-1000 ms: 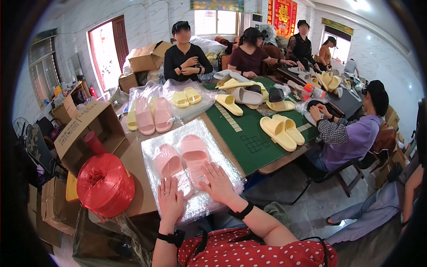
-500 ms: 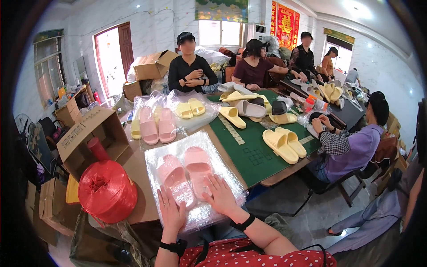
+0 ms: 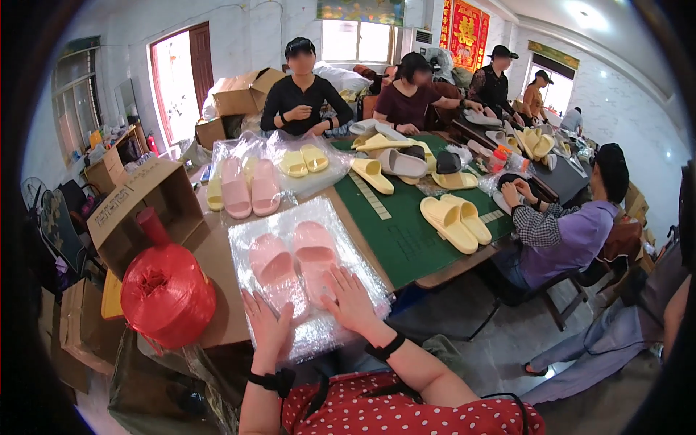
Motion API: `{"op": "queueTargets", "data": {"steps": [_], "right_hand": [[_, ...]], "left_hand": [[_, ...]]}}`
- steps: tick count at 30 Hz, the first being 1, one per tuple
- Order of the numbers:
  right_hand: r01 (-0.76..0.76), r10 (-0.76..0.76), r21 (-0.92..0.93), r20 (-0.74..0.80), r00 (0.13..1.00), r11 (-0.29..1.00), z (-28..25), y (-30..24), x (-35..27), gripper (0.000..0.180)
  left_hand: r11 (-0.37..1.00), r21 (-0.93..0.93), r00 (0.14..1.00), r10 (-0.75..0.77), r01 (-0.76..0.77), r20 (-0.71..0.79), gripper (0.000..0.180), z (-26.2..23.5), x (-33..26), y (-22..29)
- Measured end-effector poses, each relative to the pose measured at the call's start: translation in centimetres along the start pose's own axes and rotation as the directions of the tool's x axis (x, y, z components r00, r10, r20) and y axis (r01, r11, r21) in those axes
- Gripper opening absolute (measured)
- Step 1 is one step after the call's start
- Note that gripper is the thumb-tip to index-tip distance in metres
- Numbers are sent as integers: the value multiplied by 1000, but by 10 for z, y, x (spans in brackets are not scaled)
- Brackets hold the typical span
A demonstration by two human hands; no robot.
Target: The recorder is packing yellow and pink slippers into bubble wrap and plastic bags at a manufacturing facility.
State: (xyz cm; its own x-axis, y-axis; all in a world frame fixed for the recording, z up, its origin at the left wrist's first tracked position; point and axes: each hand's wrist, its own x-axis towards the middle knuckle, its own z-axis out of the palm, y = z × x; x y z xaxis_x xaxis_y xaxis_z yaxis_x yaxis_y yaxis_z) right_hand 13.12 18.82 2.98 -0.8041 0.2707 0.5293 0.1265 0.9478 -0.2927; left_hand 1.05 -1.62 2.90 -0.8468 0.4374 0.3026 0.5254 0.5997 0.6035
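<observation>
Green mat [image 3: 406, 239] covers the long table at centre frame, yellow slippers [image 3: 455, 220] scattered across it. Lower centre, I see a clear plastic bag [image 3: 308, 279] holding pink slippers [image 3: 293, 259]. My left hand [image 3: 267, 328] and right hand [image 3: 353, 303] lie flat on the bag, fingers spread, gripping nothing. Red twine spool [image 3: 167, 293] sits lower left.

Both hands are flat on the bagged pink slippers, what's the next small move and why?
Probably fold the bag's open near end under. Both hands, left and right, lie flat on its near part, the pink slippers sit side by side inside, and loose plastic wrinkles toward the person.
</observation>
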Motion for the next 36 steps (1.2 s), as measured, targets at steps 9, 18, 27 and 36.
{"op": "queueTargets", "data": {"steps": [9,18,27,36], "right_hand": [[10,-10,15,5,1000,1000,0,-1,3,63],[-37,32,63,80,996,997,1,1,0,65],[-8,5,64,47,999,998,7,5,4,62],[-55,51,68,57,997,996,6,4,-1,65]], "left_hand": [[1000,7,998,9,-8,-62,105,5,1,-2],[1000,-2,999,-7,7,-37,100,-6,-2,6],[969,230,995,98,-88,-35,87,-19,10,23],[997,-34,992,75,-72,102,85,-24,17,52]]}}
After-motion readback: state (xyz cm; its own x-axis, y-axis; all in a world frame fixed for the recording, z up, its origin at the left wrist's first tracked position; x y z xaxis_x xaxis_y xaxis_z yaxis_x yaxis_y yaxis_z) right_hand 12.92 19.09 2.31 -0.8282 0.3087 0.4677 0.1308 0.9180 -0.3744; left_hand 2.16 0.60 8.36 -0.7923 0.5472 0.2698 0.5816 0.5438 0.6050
